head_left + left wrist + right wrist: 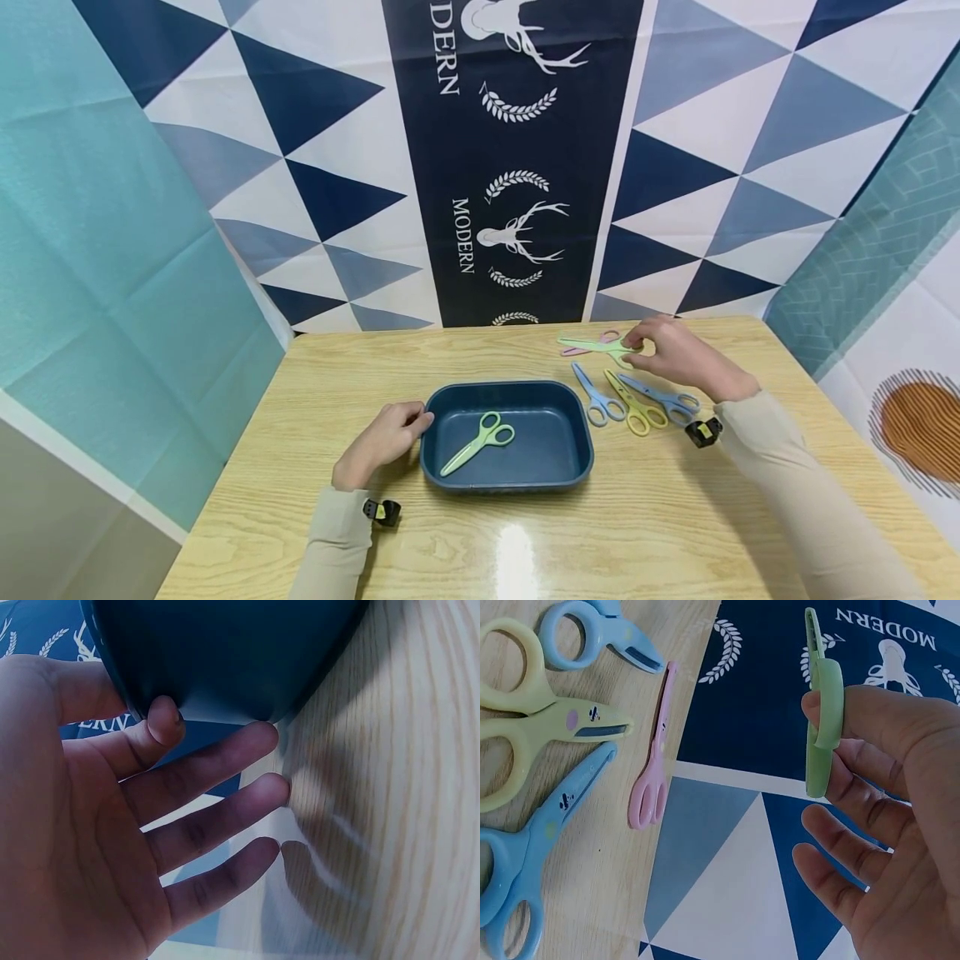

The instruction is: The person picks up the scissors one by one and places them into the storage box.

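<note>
Green scissors: up off the table near its far edge, blades aimed left!
Right hand: nearer one, thumb and index pinching the handles
Left hand: pinching the tray rim, lower fingers spread
Tray: left and personward, raised rim, room right of the green pair
Between: blue scissors

The head camera looks forward and down from above, far enough back to frame the surface, left hand, right hand and backdrop. The left wrist camera faces its palm closely, surface along the right edge, sharing the tray with the head view; the right one, also close, surface at left, shares the raised green scissors.
</note>
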The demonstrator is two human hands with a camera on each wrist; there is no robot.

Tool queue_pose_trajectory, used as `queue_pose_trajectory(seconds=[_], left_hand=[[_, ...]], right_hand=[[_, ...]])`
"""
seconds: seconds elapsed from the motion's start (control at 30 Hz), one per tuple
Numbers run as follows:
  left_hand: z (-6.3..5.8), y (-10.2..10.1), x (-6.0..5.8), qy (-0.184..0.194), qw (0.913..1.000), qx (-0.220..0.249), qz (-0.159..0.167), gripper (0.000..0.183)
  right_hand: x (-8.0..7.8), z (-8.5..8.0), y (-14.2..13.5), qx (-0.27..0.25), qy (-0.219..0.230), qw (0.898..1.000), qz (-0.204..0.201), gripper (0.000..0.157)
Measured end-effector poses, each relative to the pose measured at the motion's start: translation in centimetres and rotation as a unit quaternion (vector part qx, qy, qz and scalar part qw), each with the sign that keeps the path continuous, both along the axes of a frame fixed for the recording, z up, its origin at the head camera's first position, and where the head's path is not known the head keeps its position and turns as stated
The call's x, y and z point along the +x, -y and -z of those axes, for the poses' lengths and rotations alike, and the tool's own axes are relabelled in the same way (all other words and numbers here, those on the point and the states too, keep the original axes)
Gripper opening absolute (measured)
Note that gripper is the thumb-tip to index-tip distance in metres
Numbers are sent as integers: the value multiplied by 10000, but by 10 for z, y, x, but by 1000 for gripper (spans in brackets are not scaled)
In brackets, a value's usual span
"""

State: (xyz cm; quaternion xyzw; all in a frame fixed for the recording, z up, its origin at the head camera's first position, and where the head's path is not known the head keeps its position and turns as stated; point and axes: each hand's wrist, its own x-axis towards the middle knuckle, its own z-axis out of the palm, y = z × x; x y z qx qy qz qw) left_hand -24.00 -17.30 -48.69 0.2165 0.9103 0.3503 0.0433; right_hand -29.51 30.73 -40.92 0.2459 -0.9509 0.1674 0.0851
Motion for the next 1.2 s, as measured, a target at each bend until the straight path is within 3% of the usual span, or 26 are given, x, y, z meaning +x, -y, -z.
queue_pose_trajectory(seconds=[1.2], left_hand=[[1,1,-1,-98,9999,-28,8,36]], right_hand=[[12,-5,21,128,66,9995,-281,11]])
